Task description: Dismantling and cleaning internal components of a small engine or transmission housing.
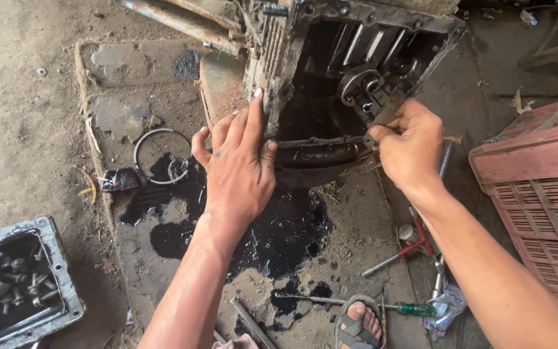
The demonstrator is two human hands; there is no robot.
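The big open metal engine case (pixel 356 84) is grey on its rim and dark, almost black, inside. The flat metal tool (pixel 385 116) in the right hand (pixel 411 148) is dull grey. The left hand (pixel 240 168) has dark smudges on it. The oil puddle (pixel 279 232) on the brown dirt floor (pixel 20 129) is shiny black. The plastic crate (pixel 544 187) is faded red with a grid of slots. The screwdriver (pixel 414 309) has a green handle. The thin wire ring (pixel 159 155) is grey. The metal pan of bolts (pixel 17 284) is grey and black.

The dirt floor (pixel 27 129) carried a black oil puddle (pixel 285 232), a metal ring (pixel 161 156), a green-handled screwdriver (pixel 414 309), a red crate (pixel 544 194) and a bolt-filled metal pan (pixel 59 284)
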